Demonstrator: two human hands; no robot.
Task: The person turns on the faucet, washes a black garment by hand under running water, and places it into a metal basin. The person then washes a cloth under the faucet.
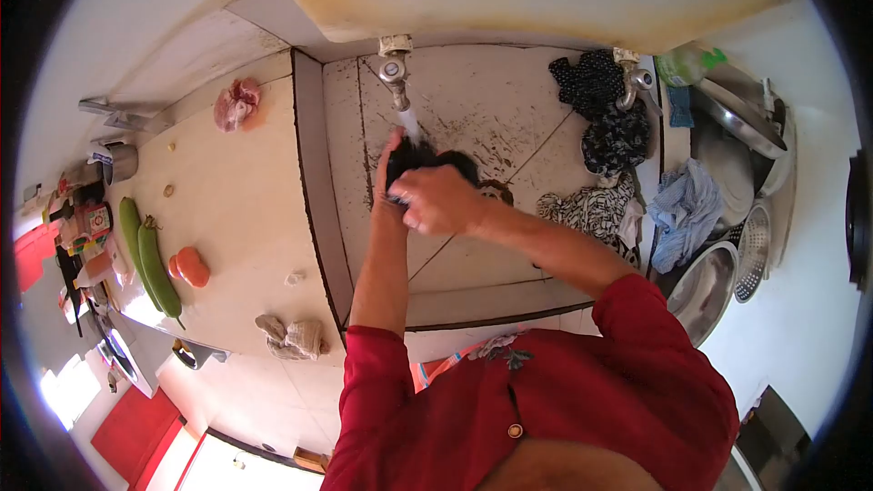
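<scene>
A dark, bunched black cloth (421,162) is under the stream from the left tap (393,70), in the tiled sink (455,264). My right hand (440,196) is closed on the cloth's near side, knuckles up. On the cloth's left side is my left hand (386,173), holding it from beneath, with one edge of the hand showing and most fingers hidden behind the cloth. Dark bits and brownish smears (482,123) are scattered over the sink floor around the cloth.
Black patterned cloths (615,141) and a black-and-white cloth (591,209) lie along the sink's right side, near a second tap (637,82). Further right are a blue cloth (687,209) and metal bowls (707,286). The left counter holds green vegetables (150,259) and tomatoes (189,266).
</scene>
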